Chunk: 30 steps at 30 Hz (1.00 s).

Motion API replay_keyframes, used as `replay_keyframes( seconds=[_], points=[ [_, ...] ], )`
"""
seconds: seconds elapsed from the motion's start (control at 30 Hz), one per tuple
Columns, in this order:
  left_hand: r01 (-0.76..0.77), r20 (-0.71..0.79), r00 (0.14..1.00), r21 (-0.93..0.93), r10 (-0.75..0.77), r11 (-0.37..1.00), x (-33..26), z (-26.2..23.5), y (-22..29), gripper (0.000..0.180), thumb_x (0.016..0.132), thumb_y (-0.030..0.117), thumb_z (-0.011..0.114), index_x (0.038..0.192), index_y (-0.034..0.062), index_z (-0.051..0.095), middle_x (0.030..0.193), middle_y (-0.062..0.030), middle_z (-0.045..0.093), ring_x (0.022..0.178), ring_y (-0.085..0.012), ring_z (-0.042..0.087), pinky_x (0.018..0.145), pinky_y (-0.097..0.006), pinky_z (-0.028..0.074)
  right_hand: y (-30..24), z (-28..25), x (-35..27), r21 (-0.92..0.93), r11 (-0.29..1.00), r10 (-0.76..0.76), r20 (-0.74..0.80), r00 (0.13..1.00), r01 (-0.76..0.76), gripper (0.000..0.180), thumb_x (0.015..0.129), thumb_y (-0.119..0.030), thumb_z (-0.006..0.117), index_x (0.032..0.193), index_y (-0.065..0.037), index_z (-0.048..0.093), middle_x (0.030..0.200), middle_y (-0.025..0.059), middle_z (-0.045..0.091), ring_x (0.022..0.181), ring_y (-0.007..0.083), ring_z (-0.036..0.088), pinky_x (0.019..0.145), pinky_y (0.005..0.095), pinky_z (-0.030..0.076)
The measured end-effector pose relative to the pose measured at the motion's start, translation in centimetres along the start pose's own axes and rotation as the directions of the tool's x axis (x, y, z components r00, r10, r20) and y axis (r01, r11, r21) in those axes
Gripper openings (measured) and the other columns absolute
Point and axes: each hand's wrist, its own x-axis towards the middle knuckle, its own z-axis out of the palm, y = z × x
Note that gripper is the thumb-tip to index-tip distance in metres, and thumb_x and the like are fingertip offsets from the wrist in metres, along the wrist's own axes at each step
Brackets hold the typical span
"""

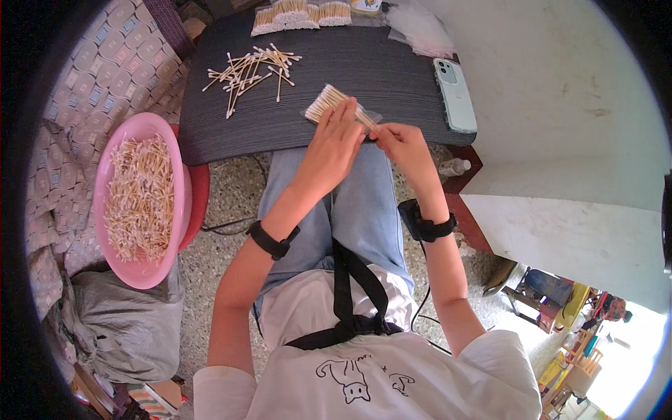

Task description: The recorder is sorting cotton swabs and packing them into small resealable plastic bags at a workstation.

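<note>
- While both hands meet at the table's near edge, a clear bag (373, 115) full of cotton swabs (323, 103) lies between them, just above the person's knees.
- Left hand (332, 148): fingers nearly straight and close together, laid across the bag from above; its thumb is hidden, so whether it grips from below cannot be told.
- Right hand (400, 145): thumb and forefinger pinched together on the bag's right end, the other fingers curled in.
- Table (378, 66): dark, with a fine streaked grain and rounded corners.
- Beyond the bag, to the left on the table, loose swabs (250, 75) lie crisscrossed in a scattered heap.
- At the far edge stand filled packs (301, 17) side by side; to their right lies a pile of clear sleeves (422, 29).
- Near the table's right edge, a pale phone (455, 96) lies with its camera side up.
- Left of the person, well apart from the hands, a pink basin (181, 203) holds a great many more swabs.
- Each wrist wears a black band (274, 242).
</note>
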Motion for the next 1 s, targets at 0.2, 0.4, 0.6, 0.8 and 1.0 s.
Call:
replay_keyframes(
  seconds=[0.2, 0.4, 0.6, 0.8, 1.0],
  points=[
    [0.05, 0.003, 0.999, -0.043, -0.05, 0.998, 0.3, 0.0, 0.2, 0.014, 0.093, 0.01, 0.046, 0.1, -0.0028, 0.047, 0.129, -0.025, 0.046, 0.119, -0.0409, 0.044, 0.104, -0.048, 0.033, 0.0, -0.4, -0.1, -0.006, 1.0, -0.014, 0.003, 1.0, 0.014, 0.024, 0.089, -0.017, 0.054, 0.082, 0.003, 0.066, 0.061, 0.0009, 0.054, 0.057, 0.0065, 0.047, 0.051, 0.0234, 0.035],
    [0.08, -0.005, 0.997, -0.122, -0.081, 0.989, 0.4, -0.1, 0.1, 0.016, 0.093, 0.01, 0.047, 0.101, -0.0032, 0.046, 0.129, -0.025, 0.045, 0.118, -0.0415, 0.044, 0.102, -0.049, 0.034, 1.1, -0.2, 0.6, 0.0, 1.0, -0.03, 0.024, 0.999, 0.03, 0.024, 0.089, -0.017, 0.054, 0.083, 0.003, 0.066, 0.061, 0.0022, 0.056, 0.056, 0.0076, 0.048, 0.051, 0.0245, 0.036],
    [0.011, 0.031, 0.999, -0.094, -0.008, 0.996, 0.1, -0.2, 0.4, 0.018, 0.095, 0.013, 0.044, 0.104, -0.0024, 0.045, 0.136, -0.0246, 0.04, 0.124, -0.04, 0.04, 0.106, -0.048, 0.031, 0.1, 0.8, 0.2, -0.196, 0.979, -0.072, -0.063, 0.995, 0.058, 0.024, 0.088, -0.016, 0.053, 0.085, 0.003, 0.067, 0.064, 0.0115, 0.061, 0.057, 0.0153, 0.057, 0.054, 0.0292, 0.043],
    [0.009, 0.07, 0.998, -0.03, -0.007, 0.999, -0.5, -0.1, 0.3, 0.018, 0.094, 0.013, 0.044, 0.103, -0.0019, 0.049, 0.137, -0.0228, 0.04, 0.129, -0.0379, 0.036, 0.109, -0.048, 0.027, -1.4, 0.8, 0.6, -0.31, 0.942, -0.147, -0.05, 0.988, 0.124, 0.023, 0.086, -0.015, 0.053, 0.081, 0.007, 0.061, 0.059, 0.0087, 0.055, 0.056, 0.0111, 0.05, 0.053, 0.0273, 0.04],
    [0.006, 0.067, 0.998, -0.075, -0.001, 0.997, -0.3, -0.1, 0.4, 0.021, 0.091, 0.013, 0.05, 0.105, -0.0035, 0.051, 0.131, -0.024, 0.046, 0.127, -0.0365, 0.039, 0.108, -0.045, 0.03, -1.0, 1.2, 1.8, -0.347, 0.934, -0.106, -0.058, 0.993, 0.08, 0.022, 0.08, -0.015, 0.055, 0.08, 0.004, 0.066, 0.071, 0.0209, 0.063, 0.068, 0.0332, 0.064, 0.062, 0.0356, 0.048]
  ],
)
